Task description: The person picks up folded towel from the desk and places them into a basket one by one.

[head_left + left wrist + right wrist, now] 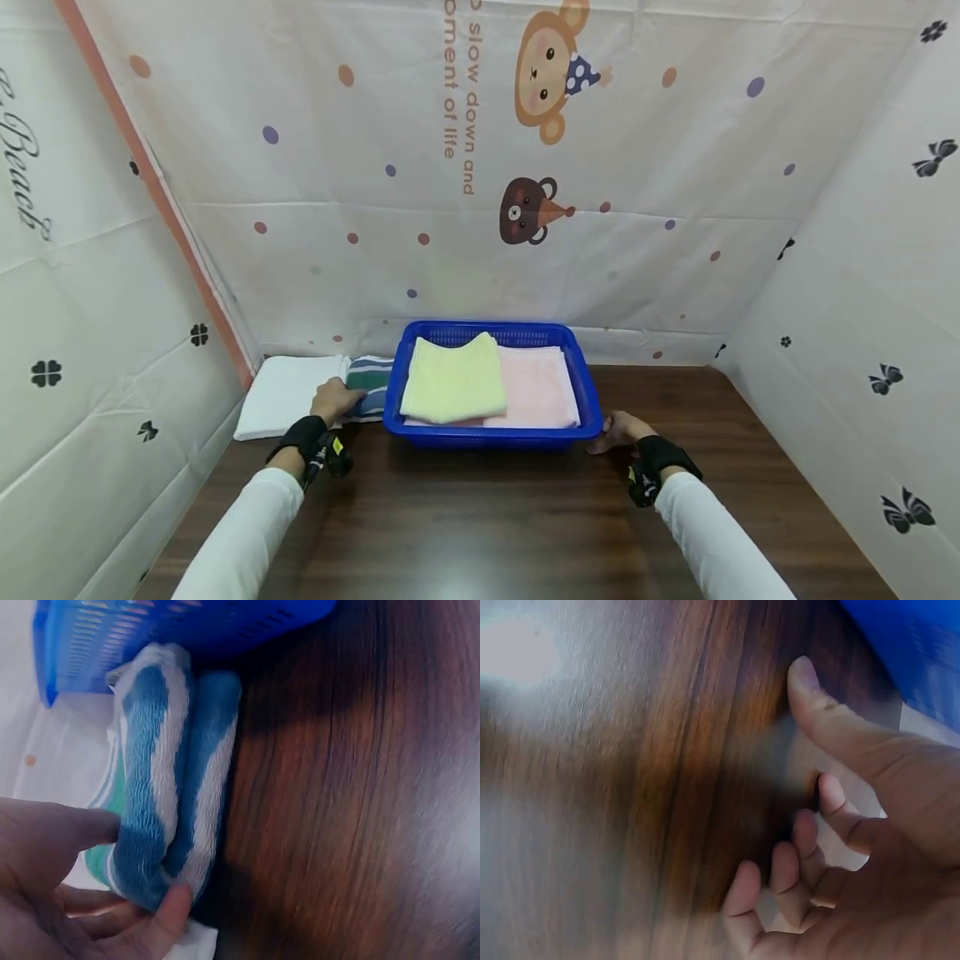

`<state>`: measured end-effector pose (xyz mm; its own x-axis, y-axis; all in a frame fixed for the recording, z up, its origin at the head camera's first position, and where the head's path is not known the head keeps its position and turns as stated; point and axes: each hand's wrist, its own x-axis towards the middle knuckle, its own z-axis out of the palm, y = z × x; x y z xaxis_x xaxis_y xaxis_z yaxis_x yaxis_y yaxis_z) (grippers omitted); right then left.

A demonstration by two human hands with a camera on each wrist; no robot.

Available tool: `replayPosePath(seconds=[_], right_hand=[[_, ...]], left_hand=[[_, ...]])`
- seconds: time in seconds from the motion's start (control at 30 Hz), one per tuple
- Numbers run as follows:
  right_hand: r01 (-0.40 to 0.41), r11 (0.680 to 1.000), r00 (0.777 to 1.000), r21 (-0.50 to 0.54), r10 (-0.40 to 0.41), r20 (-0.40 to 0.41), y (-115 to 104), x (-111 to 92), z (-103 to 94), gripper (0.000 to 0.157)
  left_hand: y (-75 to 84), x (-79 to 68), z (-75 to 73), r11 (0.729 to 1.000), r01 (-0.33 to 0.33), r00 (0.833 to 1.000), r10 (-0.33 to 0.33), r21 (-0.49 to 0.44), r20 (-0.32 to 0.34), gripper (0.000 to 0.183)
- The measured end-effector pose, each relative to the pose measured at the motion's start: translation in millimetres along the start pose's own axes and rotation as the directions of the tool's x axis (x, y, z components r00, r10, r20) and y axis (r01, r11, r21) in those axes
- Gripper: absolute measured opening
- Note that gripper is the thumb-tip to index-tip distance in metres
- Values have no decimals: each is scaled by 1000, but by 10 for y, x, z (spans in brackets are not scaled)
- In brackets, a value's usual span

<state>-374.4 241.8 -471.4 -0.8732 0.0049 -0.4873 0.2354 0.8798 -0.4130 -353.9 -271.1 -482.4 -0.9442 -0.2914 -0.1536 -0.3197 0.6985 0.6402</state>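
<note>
One white towel [288,392] is set far left. Just right of it, the striped towel [375,379] is pinched at its left end by the left hand [333,400]; grasping seems the step in hand, and a lift clear of the blue basket [491,433] seems called for. Its rounded folds are turned near, its stripes run left to right; its long axis cannot be told. Nothing is held by the loosely curled right hand [618,432], placed beside the basket's near right corner.

Glare whitens part of the tabletop [480,508]; wrist views look soft, dimmer.
</note>
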Motion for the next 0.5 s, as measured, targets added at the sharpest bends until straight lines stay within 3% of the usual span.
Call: replayPosePath(seconds=[0.1, 0.23, 0.33, 0.5], right_hand=[[-7, 1000, 1000, 8, 7, 5, -33, -1, 2, 37], [-33, 999, 999, 6, 33, 25, -49, 41, 1, 49], [-47, 999, 998, -11, 47, 36, -43, 73, 7, 51], [-42, 998, 998, -44, 44, 41, -16, 132, 13, 50]], left_hand=[[15, 15, -33, 999, -12, 1000, 12, 48, 19, 40], [29, -47, -93, 996, -9, 996, 0, 92, 91, 37], [24, -151, -152, 992, -16, 989, -3, 126, 145, 31], [-13, -369, -253, 970, -98, 980, 54, 224, 191, 25]])
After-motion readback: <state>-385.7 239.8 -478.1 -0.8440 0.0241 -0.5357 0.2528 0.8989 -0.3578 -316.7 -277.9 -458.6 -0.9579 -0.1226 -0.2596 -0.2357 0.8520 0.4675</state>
